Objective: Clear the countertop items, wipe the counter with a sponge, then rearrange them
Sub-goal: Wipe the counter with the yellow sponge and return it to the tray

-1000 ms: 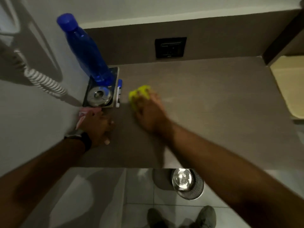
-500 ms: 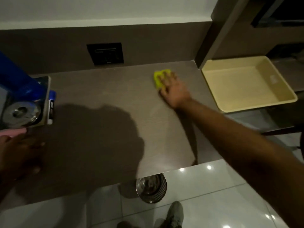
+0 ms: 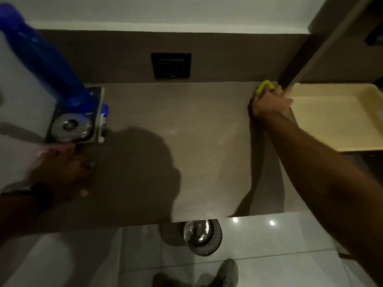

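Yellow-green sponge [image 3: 266, 86], mostly covered, at far right counter [image 3: 186, 129] corner.
Right hand [image 3: 269, 104] clamped over sponge, arm outstretched; left hand [image 3: 64, 172] blurred, apparently flat on counter, grip indeterminable.

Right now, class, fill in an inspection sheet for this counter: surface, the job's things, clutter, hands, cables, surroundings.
Surface: brown countertop, middle bare, partly in shadow.
Job's things: yellow-green sponge at the far right corner; blue bottle and a round metal piece on a small tray at the left; a blue-capped pen-like item beside that tray.
Clutter: a pink item by the left hand, too blurred to identify.
Hands: right hand presses the sponge; left hand rests on the counter, watch on the wrist.
Cables: nothing seen.
Surroundings: dark wall socket, cream tray right of the counter, metal bin on the tiled floor.
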A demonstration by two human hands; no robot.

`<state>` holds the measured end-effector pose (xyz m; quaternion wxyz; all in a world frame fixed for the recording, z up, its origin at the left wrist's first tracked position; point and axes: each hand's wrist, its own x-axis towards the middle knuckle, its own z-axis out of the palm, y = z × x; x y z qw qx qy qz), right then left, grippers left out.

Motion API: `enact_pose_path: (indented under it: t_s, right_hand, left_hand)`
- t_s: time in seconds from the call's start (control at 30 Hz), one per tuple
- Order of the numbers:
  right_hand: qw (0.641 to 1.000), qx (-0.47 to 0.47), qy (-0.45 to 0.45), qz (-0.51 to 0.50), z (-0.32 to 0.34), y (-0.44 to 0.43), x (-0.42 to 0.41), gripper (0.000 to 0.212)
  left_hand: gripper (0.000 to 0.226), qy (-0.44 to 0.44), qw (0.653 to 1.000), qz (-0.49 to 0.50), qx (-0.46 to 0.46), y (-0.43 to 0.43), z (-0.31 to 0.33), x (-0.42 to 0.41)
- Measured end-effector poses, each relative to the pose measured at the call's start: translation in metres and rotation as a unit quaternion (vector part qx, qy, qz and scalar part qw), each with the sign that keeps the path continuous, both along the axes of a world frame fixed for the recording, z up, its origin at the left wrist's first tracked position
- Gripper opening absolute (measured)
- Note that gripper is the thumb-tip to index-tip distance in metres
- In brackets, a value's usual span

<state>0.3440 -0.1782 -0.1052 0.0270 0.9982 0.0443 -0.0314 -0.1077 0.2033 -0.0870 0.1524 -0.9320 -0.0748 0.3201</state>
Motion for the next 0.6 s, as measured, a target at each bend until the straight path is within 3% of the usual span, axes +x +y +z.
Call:
enact_pose_path:
  t_s: [0.1, 0.2, 0.43, 0.5, 0.6]
  right_hand:
    - [1.000, 0.025, 0.001, -0.017, -0.001, 0.021, -0.048, 0.070]
    - [0.990, 0.048, -0.048, 0.124, -0.007, 0.054, -0.132, 0.066]
    - [0.880, 0.109, -0.004, 0.461, -0.017, 0.167, -0.308, 0.059]
    - [0.851, 0.124, 0.003, 0.511, -0.018, 0.186, -0.331, 0.056]
    - [0.835, 0.131, 0.008, 0.534, -0.019, 0.199, -0.342, 0.058]
  left_hand:
    - [0.065, 0.009, 0.999, 0.029, 0.027, -0.011, 0.013, 0.002]
    - [0.068, 0.009, 0.999, 0.033, -0.015, -0.011, 0.020, 0.002]
    - [0.065, -0.019, 0.999, 0.035, 0.015, -0.014, 0.019, -0.004]
    - [0.064, -0.047, 0.998, 0.035, 0.023, -0.018, 0.024, -0.007]
    - [0.064, -0.082, 0.995, 0.044, 0.026, -0.021, 0.027, -0.010]
